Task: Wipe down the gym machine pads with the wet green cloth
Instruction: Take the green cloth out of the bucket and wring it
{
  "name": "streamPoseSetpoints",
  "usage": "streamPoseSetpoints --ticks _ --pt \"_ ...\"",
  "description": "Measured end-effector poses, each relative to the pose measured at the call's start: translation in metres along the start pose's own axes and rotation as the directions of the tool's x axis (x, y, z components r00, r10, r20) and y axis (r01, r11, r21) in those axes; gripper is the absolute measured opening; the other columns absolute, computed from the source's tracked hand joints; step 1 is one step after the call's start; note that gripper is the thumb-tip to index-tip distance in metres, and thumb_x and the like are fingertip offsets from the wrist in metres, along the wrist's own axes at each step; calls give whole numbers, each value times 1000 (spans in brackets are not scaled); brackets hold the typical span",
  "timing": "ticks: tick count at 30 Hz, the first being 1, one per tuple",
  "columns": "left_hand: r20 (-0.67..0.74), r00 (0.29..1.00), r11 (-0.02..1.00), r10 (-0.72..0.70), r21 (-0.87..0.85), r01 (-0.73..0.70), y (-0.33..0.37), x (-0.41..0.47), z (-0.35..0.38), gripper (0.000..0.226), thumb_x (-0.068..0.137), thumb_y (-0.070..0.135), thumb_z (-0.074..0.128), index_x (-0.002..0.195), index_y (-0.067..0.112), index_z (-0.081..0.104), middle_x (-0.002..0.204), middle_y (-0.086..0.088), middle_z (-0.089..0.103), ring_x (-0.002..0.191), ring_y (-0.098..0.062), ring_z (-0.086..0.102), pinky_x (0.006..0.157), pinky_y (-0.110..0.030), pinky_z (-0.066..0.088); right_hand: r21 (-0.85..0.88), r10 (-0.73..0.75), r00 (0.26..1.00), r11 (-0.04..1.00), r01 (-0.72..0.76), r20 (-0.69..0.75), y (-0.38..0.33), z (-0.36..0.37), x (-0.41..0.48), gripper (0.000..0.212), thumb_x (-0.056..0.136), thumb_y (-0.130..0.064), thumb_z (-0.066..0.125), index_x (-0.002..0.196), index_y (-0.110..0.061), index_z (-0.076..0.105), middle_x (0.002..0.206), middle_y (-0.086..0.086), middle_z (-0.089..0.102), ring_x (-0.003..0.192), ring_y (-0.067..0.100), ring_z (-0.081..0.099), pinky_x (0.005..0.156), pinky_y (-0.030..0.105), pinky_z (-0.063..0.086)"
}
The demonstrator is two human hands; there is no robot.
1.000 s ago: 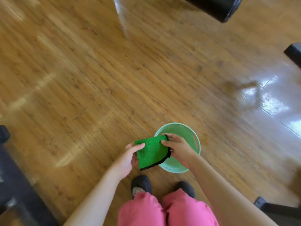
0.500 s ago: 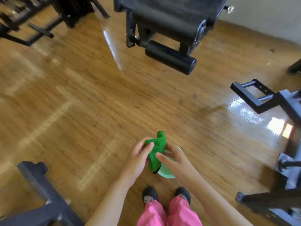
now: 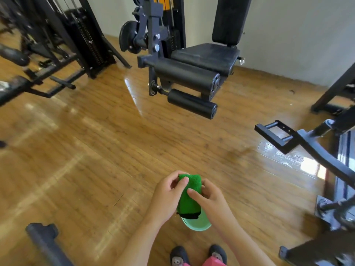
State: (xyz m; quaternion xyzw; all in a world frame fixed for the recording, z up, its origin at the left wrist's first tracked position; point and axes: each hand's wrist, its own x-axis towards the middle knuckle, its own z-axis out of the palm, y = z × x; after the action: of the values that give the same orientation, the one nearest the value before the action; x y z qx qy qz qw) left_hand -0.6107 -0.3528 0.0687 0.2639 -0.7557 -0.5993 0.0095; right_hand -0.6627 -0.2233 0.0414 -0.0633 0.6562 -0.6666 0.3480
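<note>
The green cloth [image 3: 189, 196], folded into a thick wad with a black hem at its lower end, is held between both hands above a light green bowl [image 3: 196, 225] on the floor. My left hand [image 3: 166, 194] grips its left side, thumb on top. My right hand [image 3: 209, 198] holds its right side, thumb across the front. Ahead stands a black gym machine with a seat pad [image 3: 205, 56], an upright back pad [image 3: 229, 20], and two roller pads, the upper [image 3: 184, 75] and the lower [image 3: 192, 103].
Wooden floor all round, with shiny patches. A black weight rack [image 3: 80, 35] stands at the back left. A machine frame [image 3: 315, 148] reaches in from the right. A dark bar [image 3: 46, 244] lies at the lower left. My shoes [image 3: 197, 256] are just behind the bowl.
My view has tilted up from the floor to the gym machine. The cloth went from an open flat fold to a bunched wad between both hands, raised a little above the bowl.
</note>
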Motion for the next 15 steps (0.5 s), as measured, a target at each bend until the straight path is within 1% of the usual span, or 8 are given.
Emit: streamPoseSetpoints --ticks 2,4,7,8,10,11,13,15 --pt "-69 997 997 43 60 -39 4 -2 1 14 96 25 54 92 27 67 88 10 69 86 -4 64 74 -22 52 26 -21 1000 999 21 -7 -4 -2 -5 9 90 -3 64 98 -8 63 85 5 74 77 12 71 61 17 51" --pt "-136 988 993 74 107 -60 8 -3 3 13 95 26 55 91 29 66 84 10 69 80 -1 62 69 -18 50 60 -26 1000 998 27 -15 -7 -3 -9 9 91 -2 62 99 -5 63 85 6 75 77 14 72 61 18 52" --pt "-171 983 992 67 119 -47 13 -6 6 11 96 29 54 90 31 64 82 10 66 75 -1 60 63 -19 50 85 -45 998 995 48 -42 -10 -7 -13 11 92 -1 61 102 -4 63 87 8 75 80 20 73 63 21 54" --pt "-178 982 994 57 100 -40 14 -7 7 9 95 31 55 90 32 63 81 10 65 75 -3 60 65 -22 52 87 -51 997 995 55 -54 -11 -8 -13 11 92 -2 61 102 -5 63 88 9 75 81 22 72 64 23 54" --pt "-177 984 1000 13 11 -11 16 -9 7 3 92 35 59 91 33 61 81 10 65 80 -10 64 69 -34 57 98 -54 996 993 61 -75 -14 -10 -14 10 93 -4 60 102 -6 62 89 9 75 82 24 73 64 27 56" --pt "-159 987 999 -20 -41 14 16 -10 7 6 91 35 61 94 30 60 86 7 66 83 -13 66 71 -38 59 102 -55 995 993 64 -85 -15 -11 -14 11 94 -5 59 104 -6 62 90 9 75 83 24 73 66 30 58" --pt "-105 991 991 -86 -113 74 17 -13 7 15 90 33 63 99 22 59 96 -3 66 87 -17 67 71 -38 60 109 -57 993 992 68 -103 -19 -13 -15 12 95 -8 58 106 -7 62 91 9 75 85 25 73 72 38 60" --pt "-77 992 989 -104 -115 94 16 -14 6 18 88 29 66 101 19 60 99 -5 67 90 -16 67 73 -33 59 121 -47 993 991 60 -108 -22 -14 -16 13 95 -10 58 107 -8 62 93 9 75 86 26 73 77 44 59"
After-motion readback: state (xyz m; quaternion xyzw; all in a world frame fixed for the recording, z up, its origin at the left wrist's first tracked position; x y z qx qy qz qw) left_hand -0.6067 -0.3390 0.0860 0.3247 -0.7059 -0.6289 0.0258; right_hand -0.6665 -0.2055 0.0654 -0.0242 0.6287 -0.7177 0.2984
